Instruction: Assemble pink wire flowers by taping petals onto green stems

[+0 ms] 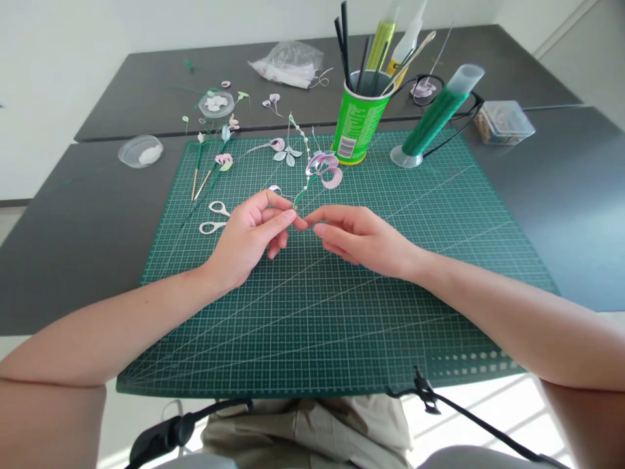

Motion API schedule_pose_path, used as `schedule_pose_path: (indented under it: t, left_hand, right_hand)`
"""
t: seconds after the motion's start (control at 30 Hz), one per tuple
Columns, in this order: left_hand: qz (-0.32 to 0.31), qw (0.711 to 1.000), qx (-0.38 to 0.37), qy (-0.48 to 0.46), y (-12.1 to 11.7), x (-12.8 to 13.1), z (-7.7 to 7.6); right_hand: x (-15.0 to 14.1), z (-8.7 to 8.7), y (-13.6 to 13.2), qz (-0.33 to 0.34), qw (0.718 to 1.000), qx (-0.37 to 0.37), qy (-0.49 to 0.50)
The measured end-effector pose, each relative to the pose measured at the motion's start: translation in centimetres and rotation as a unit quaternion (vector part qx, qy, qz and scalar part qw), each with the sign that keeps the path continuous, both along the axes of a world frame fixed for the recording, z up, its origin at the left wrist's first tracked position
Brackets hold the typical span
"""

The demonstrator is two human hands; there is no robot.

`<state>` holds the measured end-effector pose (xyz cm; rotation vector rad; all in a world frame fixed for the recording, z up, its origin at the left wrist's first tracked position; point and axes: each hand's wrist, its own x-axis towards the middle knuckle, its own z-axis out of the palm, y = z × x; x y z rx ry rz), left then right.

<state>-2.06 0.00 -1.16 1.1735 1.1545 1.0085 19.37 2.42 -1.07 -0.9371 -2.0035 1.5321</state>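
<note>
Over the cutting mat (312,326), my left hand (249,234) pinches the green lower stem of a handmade flower spray (325,166) between thumb and forefinger. The spray has pale pink-purple rounded petals and a thin upright strand of small white beads. My right hand (364,238) is beside it, holding nothing that I can see. Its forefinger reaches to my left fingertips, with the thumb slightly apart from it. White-handled scissors (212,227) lie left of my left hand, blades hidden behind it. A pale blue leaf piece (287,156) rests behind the spray.
A green can (360,124) of sticks and tools stands at the mat's back, near a green tube (437,120) on a round foot. Farther right sits a clear box (505,122). Small flowers (223,159), shallow dishes (141,152) and a plastic bag (288,64) lie left and behind.
</note>
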Motion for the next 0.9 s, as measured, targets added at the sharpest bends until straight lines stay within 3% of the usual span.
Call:
schedule_pose_path:
  t: [0.07, 0.17, 0.3, 0.4, 0.53, 0.7, 0.9]
  left_hand:
    - [0.005, 1.0, -0.001, -0.002, 0.1, 0.0, 0.0]
    - [0.009, 1.0, -0.01, 0.013, 0.1, 0.0, -0.1]
    - [-0.007, 0.998, -0.027, 0.051, 0.2, 0.1, -0.1]
    - [-0.032, 0.996, -0.035, 0.082, 0.2, 0.1, 0.1]
    - [-0.093, 0.984, -0.038, 0.145, -0.4, 0.3, 0.6]
    - [-0.135, 0.966, -0.002, 0.219, -1.3, 0.6, 0.7]
    - [-0.17, 0.957, 0.009, 0.234, -1.3, 0.4, -0.2]
  right_hand:
    - [0.2, 0.1, -0.3, -0.029, 0.991, 0.118, -0.05]
    - [0.6, 0.0, -0.7, -0.029, 0.95, 0.302, -0.075]
    - [1.3, 0.6, -1.2, 0.03, 0.903, 0.427, -0.029]
    - [1.9, 2.0, -1.6, 0.058, 0.904, 0.424, 0.009]
    - [2.6, 3.4, -1.5, 0.006, 0.918, 0.392, 0.048]
    - [2.7, 3.4, -1.0, 0.013, 0.922, 0.377, 0.091]
    - [2.8, 3.8, -0.8, 0.028, 0.916, 0.399, 0.036]
